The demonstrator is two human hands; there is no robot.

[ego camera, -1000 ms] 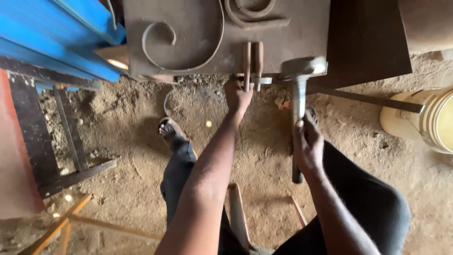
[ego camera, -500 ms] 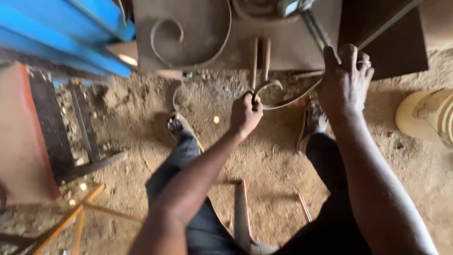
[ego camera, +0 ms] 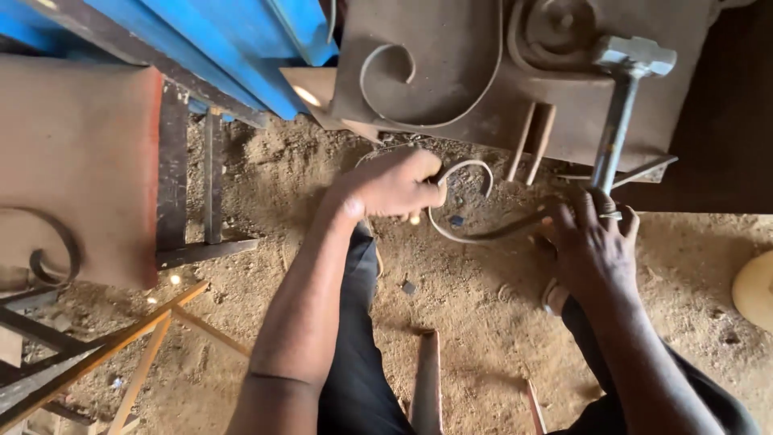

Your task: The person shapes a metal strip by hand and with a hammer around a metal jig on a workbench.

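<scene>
Head view looks straight down past your dark-trousered legs to the sandy floor, so start with what is closest. A short flat metal bar lies on the sand between your knees; keep your feet off it when you shift your weight.

Your left hand is closed in a fist around one end of the curved iron strip, right where its small hook curls over. Your right hand is wrapped around the lower end of the hammer handle; its fingers lie close to the other end of the strip, and I cannot tell whether they also pinch it. The strip hangs between your two hands, just below the edge of the steel work plate and clear of the ground.

For a clean job, I would judge that you want the strip resting flat on the plate before any blow, your left grip firm but set back from the spot being struck, and the hammer head, now lying on the plate, brought down squarely.

Farther off, a finished scroll and a spiral jig sit on the plate. Blue metal sheeting runs along the upper left.
</scene>
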